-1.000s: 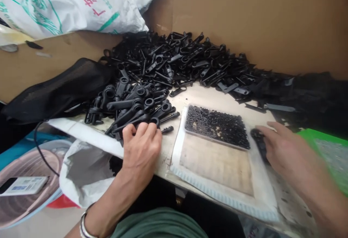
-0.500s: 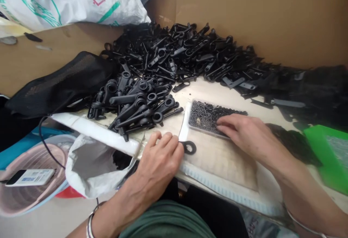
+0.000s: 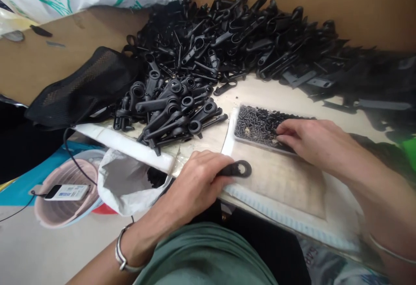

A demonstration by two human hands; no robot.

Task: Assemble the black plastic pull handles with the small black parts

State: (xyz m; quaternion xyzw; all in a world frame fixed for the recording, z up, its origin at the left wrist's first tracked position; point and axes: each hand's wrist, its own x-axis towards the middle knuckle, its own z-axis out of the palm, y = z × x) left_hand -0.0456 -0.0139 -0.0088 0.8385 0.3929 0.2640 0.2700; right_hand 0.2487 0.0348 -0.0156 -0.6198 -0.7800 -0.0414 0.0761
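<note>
My left hand is closed round a black plastic arm with a ring-shaped end. The ring sticks out to the right past my thumb and fingers, just above the near table edge. My right hand reaches into a shallow clear tray full of small black parts. Its thumb and fingers are pinched together among those parts; whatever is between the fingertips is too small to make out. A tan board lies in front of the tray, below both hands.
A heap of black plastic arms covers the back of the table, with a nearer cluster left of the tray. At lower left are an open white sack and a pink basket holding a white device. Cardboard walls stand behind.
My left hand has turned, and more of the black arm shows beyond its fingers. My right hand stays pinched in the tray. The whole view has shifted.
</note>
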